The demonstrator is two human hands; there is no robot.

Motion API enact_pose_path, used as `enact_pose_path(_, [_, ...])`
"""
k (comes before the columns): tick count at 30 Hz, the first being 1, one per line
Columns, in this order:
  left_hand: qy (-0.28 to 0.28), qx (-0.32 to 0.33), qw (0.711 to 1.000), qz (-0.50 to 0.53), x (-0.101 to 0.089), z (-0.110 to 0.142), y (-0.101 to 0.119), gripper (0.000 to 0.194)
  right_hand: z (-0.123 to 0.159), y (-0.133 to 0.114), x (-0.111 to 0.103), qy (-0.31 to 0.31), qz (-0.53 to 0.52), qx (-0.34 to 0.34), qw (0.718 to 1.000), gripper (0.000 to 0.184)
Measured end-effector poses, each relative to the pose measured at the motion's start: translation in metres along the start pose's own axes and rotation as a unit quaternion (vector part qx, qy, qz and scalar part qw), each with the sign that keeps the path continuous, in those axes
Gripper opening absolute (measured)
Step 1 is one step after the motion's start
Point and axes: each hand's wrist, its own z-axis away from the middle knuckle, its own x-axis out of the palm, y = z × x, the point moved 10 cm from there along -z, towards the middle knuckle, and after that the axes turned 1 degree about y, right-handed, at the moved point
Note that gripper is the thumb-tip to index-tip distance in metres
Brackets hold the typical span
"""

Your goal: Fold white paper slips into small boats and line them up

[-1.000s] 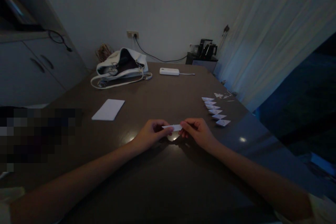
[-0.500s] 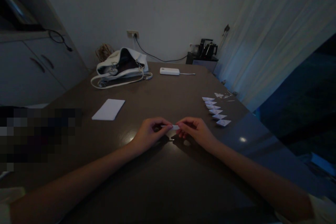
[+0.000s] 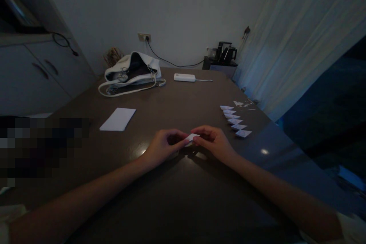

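Note:
A small folded piece of white paper [image 3: 191, 137] is held just above the table, between my two hands. My left hand [image 3: 168, 144] pinches its left side between thumb and fingers. On the other side, my right hand [image 3: 212, 140] grips the right edge, thumb in front and fingers behind. The fingers cover part of the paper, so its full shape is hidden. To the right of my right hand, several folded paper pieces [image 3: 236, 121] with pointed ends lie in a slanting row. A stack of white paper [image 3: 118, 119] lies to the left of my left hand.
The dark, glossy table [image 3: 183, 206] spreads around my arms. Toward its far side are a white handbag [image 3: 134, 72] and a white power bank [image 3: 184, 77] with a short cable. Paper scraps [image 3: 243, 104] lie near the right edge, beside the curtain [image 3: 268, 45].
The folded paper has turned so that a wider, slanted face shows between my hands. My right fingers have shifted up and over its far edge. The other things have stayed put.

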Motion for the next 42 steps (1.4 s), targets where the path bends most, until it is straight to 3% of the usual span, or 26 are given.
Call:
enact_pose_path(5, [0.011,-0.004,1.000,0.000,-0.001,0.001,0.005,0.022,0.000,0.010,0.006,-0.020,-0.016,0.024,0.999,0.034])
enact_pose_path(9, [-0.008,-0.030,0.998,0.047,0.003,0.001,-0.003,0.022,0.000,0.009,0.004,-0.005,-0.040,0.030,0.999,0.032])
enact_pose_path(15, [-0.024,-0.054,0.988,0.144,0.008,0.000,-0.012,0.024,0.000,0.010,0.009,-0.030,-0.070,0.044,0.996,0.029])
enact_pose_path(23, [-0.033,-0.106,0.972,0.209,0.013,0.003,-0.019,0.023,-0.001,0.010,0.008,-0.025,-0.043,0.028,0.998,0.025])
enact_pose_path(28, [-0.010,-0.133,0.964,0.229,0.011,0.003,-0.022,0.024,0.004,-0.014,0.000,0.018,0.044,-0.071,0.996,0.025])
enact_pose_path(33, [0.003,-0.148,0.960,0.238,0.011,0.003,-0.027,0.023,0.016,-0.046,0.002,0.044,0.226,-0.198,0.953,0.011])
enact_pose_path(42, [0.010,-0.148,0.962,0.230,0.010,0.003,-0.029,0.023,0.015,-0.046,0.007,0.040,0.261,-0.176,0.948,0.007])
